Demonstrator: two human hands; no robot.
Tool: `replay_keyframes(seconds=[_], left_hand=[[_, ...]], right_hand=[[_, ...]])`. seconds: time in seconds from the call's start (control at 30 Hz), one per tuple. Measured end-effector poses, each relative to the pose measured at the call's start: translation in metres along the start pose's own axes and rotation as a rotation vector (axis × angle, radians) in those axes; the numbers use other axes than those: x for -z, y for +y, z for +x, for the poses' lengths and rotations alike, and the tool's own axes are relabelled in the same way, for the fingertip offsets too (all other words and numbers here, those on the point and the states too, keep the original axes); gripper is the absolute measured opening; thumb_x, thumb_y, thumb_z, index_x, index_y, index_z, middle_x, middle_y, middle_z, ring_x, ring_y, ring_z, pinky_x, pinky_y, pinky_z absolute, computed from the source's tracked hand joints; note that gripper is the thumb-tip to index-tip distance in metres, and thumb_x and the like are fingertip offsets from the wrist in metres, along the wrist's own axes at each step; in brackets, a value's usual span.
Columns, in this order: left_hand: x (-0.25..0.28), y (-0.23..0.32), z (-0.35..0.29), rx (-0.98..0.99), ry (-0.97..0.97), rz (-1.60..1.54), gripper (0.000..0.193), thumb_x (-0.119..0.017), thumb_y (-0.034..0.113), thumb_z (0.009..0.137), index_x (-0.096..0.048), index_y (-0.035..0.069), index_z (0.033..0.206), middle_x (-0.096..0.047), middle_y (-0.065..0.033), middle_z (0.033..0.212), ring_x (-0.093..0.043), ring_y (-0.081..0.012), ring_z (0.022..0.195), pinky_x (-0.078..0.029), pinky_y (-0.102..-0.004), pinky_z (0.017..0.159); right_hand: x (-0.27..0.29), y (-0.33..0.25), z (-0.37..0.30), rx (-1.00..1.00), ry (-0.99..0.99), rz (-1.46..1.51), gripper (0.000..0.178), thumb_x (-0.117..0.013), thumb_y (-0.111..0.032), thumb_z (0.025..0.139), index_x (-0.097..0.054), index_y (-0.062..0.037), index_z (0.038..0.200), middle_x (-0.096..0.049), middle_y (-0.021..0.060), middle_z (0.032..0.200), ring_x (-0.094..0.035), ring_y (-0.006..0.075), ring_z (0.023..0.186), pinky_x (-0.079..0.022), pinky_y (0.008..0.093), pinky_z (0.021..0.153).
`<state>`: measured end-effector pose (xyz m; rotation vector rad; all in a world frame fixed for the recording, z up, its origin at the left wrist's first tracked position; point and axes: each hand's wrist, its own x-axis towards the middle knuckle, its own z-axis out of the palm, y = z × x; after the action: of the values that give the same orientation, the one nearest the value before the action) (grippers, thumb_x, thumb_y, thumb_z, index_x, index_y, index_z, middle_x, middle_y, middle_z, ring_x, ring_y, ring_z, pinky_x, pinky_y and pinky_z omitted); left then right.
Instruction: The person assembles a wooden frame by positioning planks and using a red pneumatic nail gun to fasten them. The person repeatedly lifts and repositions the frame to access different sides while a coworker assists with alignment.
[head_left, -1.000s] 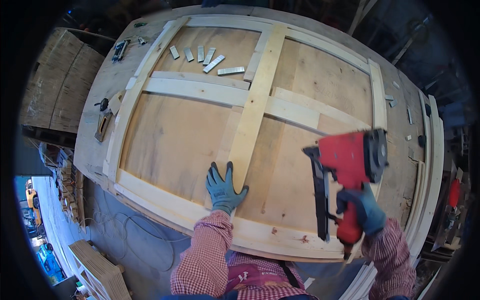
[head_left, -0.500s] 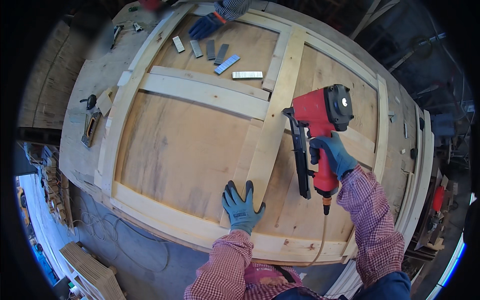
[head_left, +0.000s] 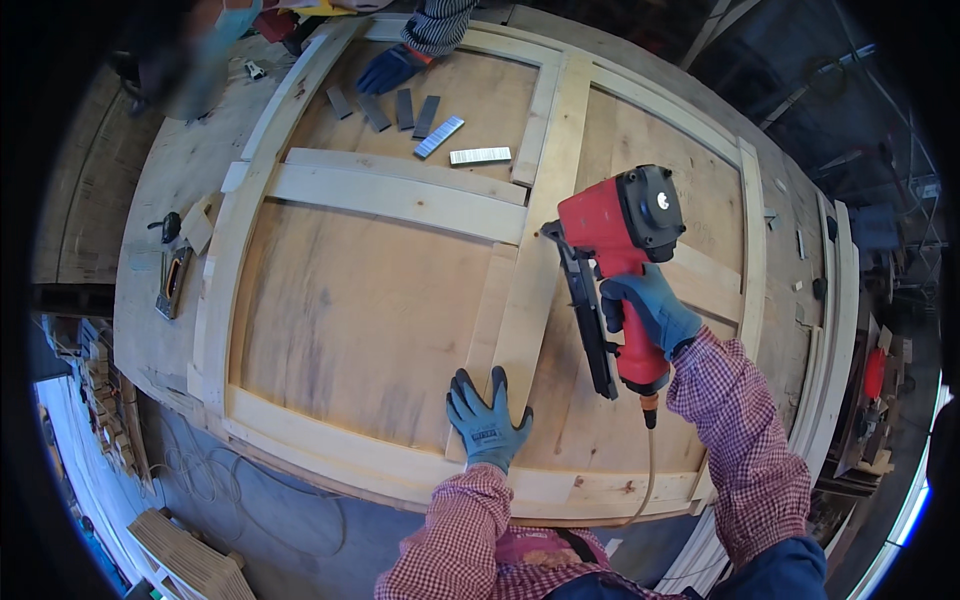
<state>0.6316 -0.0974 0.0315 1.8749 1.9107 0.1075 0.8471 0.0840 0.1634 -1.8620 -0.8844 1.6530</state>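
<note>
My right hand (head_left: 652, 310), in a blue-grey glove, is wrapped round the grip of a red and black pneumatic staple gun (head_left: 606, 222). The gun's nose is over the long middle board (head_left: 560, 165) of a pale wooden frame; whether it touches cannot be made out. A hose runs down from the end of its handle. My left hand (head_left: 488, 420) lies flat, fingers spread, on the lower end of that board, near where it meets the front rail (head_left: 370, 447). Plywood panels (head_left: 360, 300) show between the boards.
Several staple strips (head_left: 480, 156) lie on the far left panel, beside a co-worker's dark-blue gloved hand (head_left: 393, 70). A tape measure (head_left: 169, 227), a wood block (head_left: 198, 226) and a utility knife (head_left: 173, 283) rest on the table's left. Hose coils (head_left: 210, 470) lie on the floor.
The staple gun has moved slightly left, its nose now over the middle board. My left hand stays in place. The co-worker leans further into view at the upper left.
</note>
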Motion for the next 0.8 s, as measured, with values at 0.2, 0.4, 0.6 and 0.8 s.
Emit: replay_keyframes(seconds=[0.2, 0.4, 0.6, 0.8], left_hand=[[0.001, -0.006, 0.001, -0.008, 0.016, -0.005, 0.093, -0.070, 0.050, 0.071, -0.028, 0.019, 0.149, -0.010, -0.0323, 0.151, -0.016, -0.0496, 0.137, -0.015, -0.0607, 0.108], [0.000, 0.004, 0.004, -0.030, 0.050, 0.048, 0.094, -0.071, 0.050, 0.068, -0.031, 0.019, 0.147, -0.013, -0.0326, 0.150, -0.018, -0.0480, 0.137, -0.018, -0.0589, 0.109], [-0.016, 0.000, 0.000, -0.010, 0.158, 0.194, 0.101, -0.073, 0.049, 0.065, -0.026, 0.020, 0.150, -0.017, -0.0317, 0.150, -0.024, -0.0465, 0.137, -0.025, -0.0545, 0.108], [-0.020, 0.004, -0.006, -0.016, 0.117, 0.298, 0.109, -0.077, 0.053, 0.064, -0.021, 0.020, 0.151, -0.016, -0.0319, 0.151, -0.025, -0.0481, 0.135, -0.027, -0.0544, 0.108]], right_hand=[[-0.015, 0.011, -0.005, 0.054, 0.001, -0.024, 0.013, -0.061, -0.007, 0.076, -0.059, 0.0024, 0.085, -0.060, 0.0100, 0.061, -0.058, 0.0199, 0.046, -0.048, 0.0323, 0.042], [0.020, 0.049, -0.073, 0.101, 0.064, 0.063, 0.016, -0.065, -0.009, 0.078, -0.061, 0.0046, 0.085, -0.064, 0.0123, 0.067, -0.062, 0.0188, 0.052, -0.052, 0.0303, 0.049], [0.116, 0.114, -0.226, -0.158, 0.126, 0.025, 0.022, -0.067, -0.011, 0.076, -0.060, 0.0025, 0.091, -0.065, 0.0103, 0.067, -0.061, 0.0156, 0.053, -0.050, 0.0289, 0.050], [0.229, 0.257, -0.394, -0.190, 0.568, 0.232, 0.021, -0.069, -0.011, 0.076, -0.062, 0.0017, 0.091, -0.064, 0.0094, 0.066, -0.063, 0.0161, 0.053, -0.051, 0.0294, 0.049]])
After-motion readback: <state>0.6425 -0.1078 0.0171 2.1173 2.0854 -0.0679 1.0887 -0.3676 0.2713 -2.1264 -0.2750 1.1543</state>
